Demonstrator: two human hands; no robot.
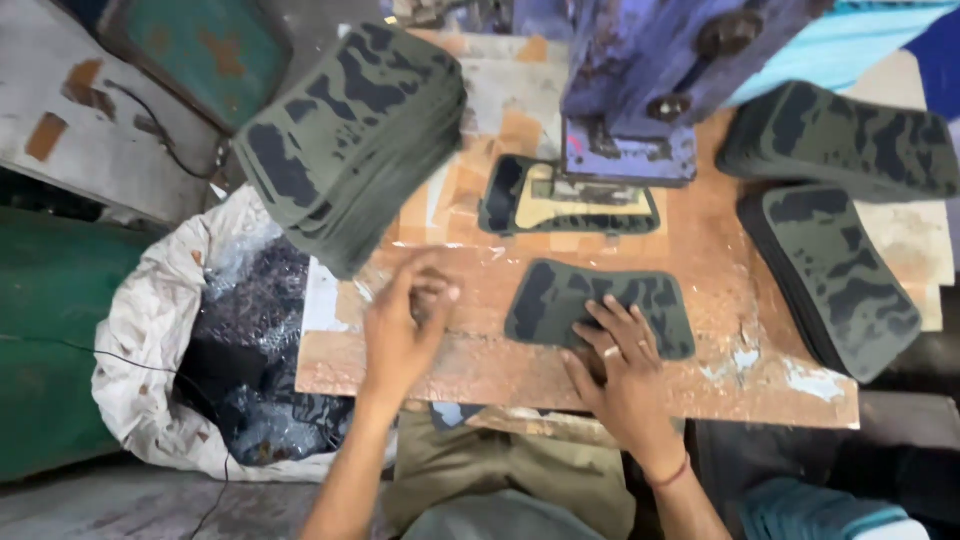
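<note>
The right hand (618, 362) lies flat and open on the near edge of a camouflage-patterned cut piece (598, 307) that rests on the worn, rust-brown worktop (720, 250), its fingers spread over the fabric and a ring showing on one of them; it presses rather than grips. The left hand (408, 318) hovers over the worktop left of that piece, fingers bunched loosely together, but motion blur hides whether anything is pinched between them, so that cannot be told. Farther back, a second camouflage piece (505, 195) lies under the foot of a blue press machine (650, 80), with a pale cut-out shape in its middle; the machine's upper part is cut off by the top edge of the view and its foot covers part of this piece. A thick stack of camouflage pieces (345, 140) leans at the far left, overhanging the worktop's corner, and two more stacks (840, 260) sit at the right, the farther one clipped by the frame. Off the worktop's left edge a white sack (150, 330) holds dark scraps, too murky to make out singly. The person's lap and olive clothing show only partly at the near edge
</note>
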